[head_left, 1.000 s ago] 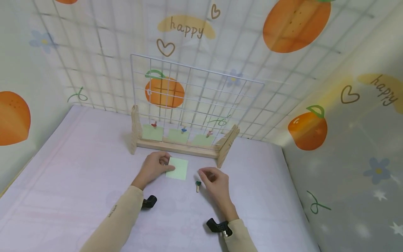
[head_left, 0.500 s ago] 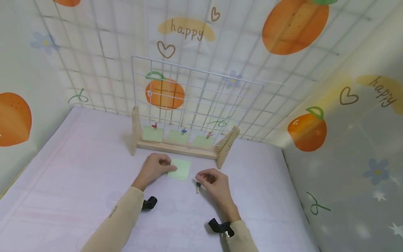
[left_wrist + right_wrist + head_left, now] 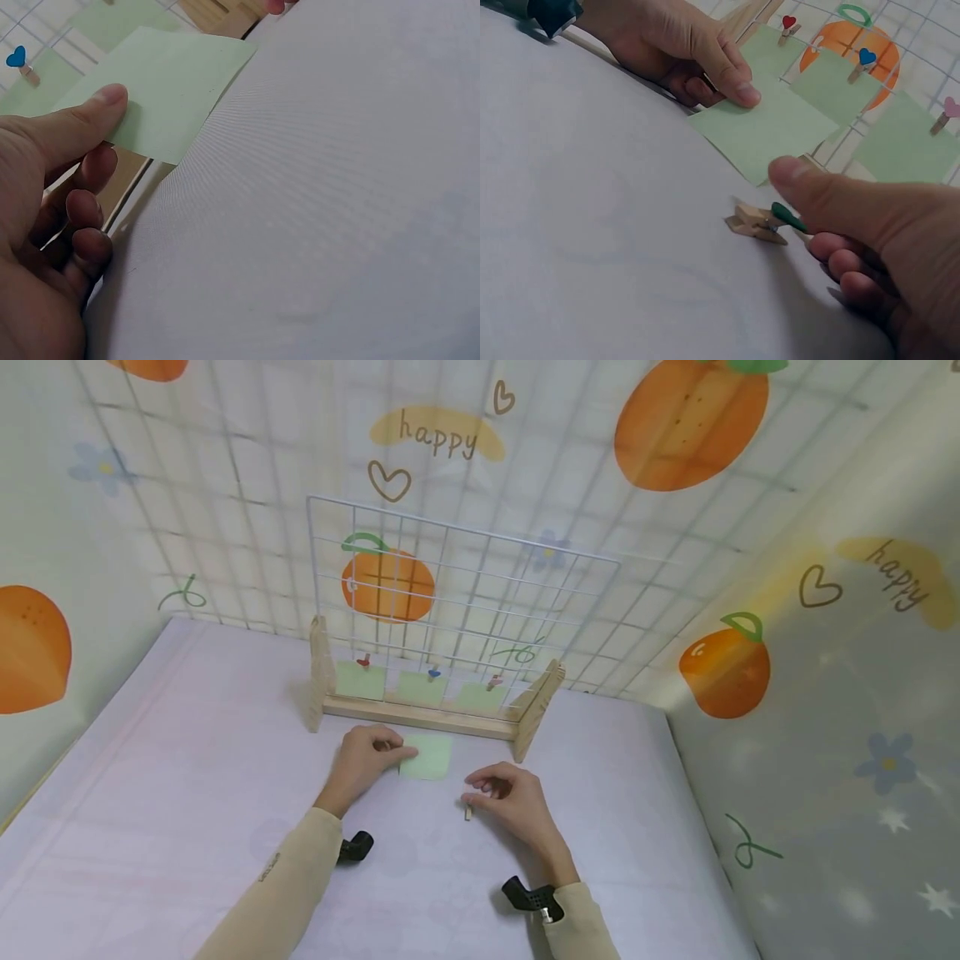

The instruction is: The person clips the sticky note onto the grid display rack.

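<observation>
My left hand (image 3: 363, 764) pinches a pale green square of paper (image 3: 429, 758) at its left edge, thumb on top. In the left wrist view the paper (image 3: 161, 86) tilts up from the table. Just right of it my right hand (image 3: 513, 797) hovers low, thumb and index finger spread apart. Beneath its thumb in the head view lies a small wooden clothespin (image 3: 468, 814). The right wrist view shows this clothespin (image 3: 756, 223) on the cloth, its green heart (image 3: 786, 216) right by the thumb. Part of the heart's end is hidden behind the hand.
Behind the hands stands a white wire grid in a wooden base (image 3: 420, 715). Three green papers hang on it, held by clothespins with a red heart (image 3: 363, 661), a blue heart (image 3: 434, 673) and a pink heart (image 3: 495, 681). Patterned cloth walls enclose the table.
My right hand has shifted slightly toward me over the clothespin, its thumb and index finger parting. The left hand keeps its pinch on the paper, which has swung up a little.
</observation>
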Demonstrator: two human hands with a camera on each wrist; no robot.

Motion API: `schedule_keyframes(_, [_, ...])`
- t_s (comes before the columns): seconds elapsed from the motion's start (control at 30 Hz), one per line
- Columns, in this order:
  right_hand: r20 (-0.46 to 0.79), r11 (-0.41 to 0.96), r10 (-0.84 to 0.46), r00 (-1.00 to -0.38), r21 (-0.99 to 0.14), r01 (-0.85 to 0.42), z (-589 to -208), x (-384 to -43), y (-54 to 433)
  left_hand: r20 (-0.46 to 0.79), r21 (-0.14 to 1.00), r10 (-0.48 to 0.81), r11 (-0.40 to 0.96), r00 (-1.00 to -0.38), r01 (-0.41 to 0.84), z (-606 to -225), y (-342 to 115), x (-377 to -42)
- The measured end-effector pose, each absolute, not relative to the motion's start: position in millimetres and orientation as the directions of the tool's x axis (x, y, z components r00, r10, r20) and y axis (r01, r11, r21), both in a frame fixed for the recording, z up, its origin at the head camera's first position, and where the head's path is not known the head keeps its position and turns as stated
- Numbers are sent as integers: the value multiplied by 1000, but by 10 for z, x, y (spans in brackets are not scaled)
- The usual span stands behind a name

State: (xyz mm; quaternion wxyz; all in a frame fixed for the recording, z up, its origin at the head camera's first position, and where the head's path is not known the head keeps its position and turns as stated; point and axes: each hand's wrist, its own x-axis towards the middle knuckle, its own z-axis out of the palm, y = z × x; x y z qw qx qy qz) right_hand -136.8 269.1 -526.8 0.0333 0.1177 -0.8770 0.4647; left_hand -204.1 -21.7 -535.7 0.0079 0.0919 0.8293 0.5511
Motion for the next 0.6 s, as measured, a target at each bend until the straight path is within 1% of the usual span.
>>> schedule_keyframes(0.17, [141, 552, -198, -970, -802, -229, -5260, -1368, 2689, 105, 912, 159, 378, -982, 158, -5356, -208, -2040])
schedule_keyframes(0.3, [148, 573, -209, -967, -782, -244, -5271, -1371, 2692, 116, 910, 154, 379, -981, 167, -5363, -206, -2045])
schedule_keyframes(0.6, [125, 602, -205, -971, -766, -226, -5266, -1363, 2687, 124, 908, 149, 381, -981, 173, -5392, -201, -2055])
